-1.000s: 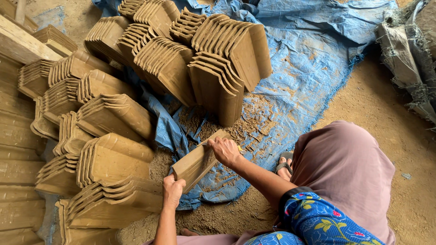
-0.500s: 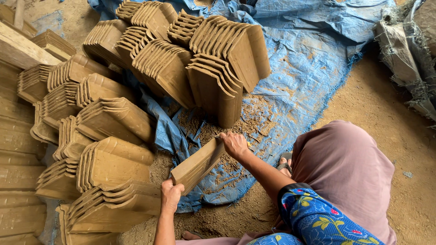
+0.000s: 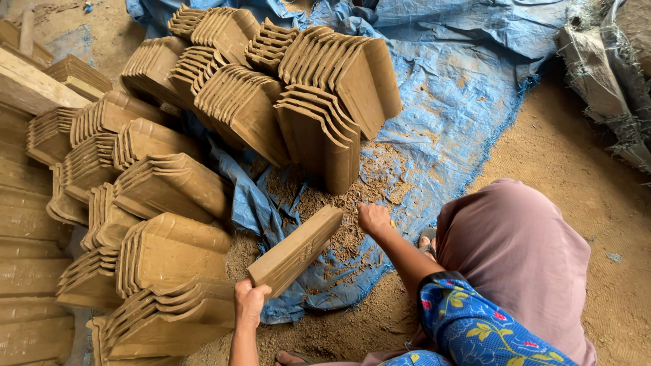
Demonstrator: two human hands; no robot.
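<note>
At far left, stacks of unfired clay tiles (image 3: 169,251) are leaning on edge in rows. The left hand (image 3: 249,302) is closing fully around the lower end of one clay tile (image 3: 296,251), holding it tilted above the blue tarpaulin (image 3: 461,102), its upper end pointing toward the right hand. The right hand (image 3: 373,218) is hanging loosely curled just beside that upper end, holding nothing; whether it is touching the tile cannot be told. Clay crumbs (image 3: 352,196) are lying beneath. Judged from this, the raw tile is best supported at both ends, since one-handed holding is risking a bend or crack. Further stacks (image 3: 325,102) are standing behind.
</note>
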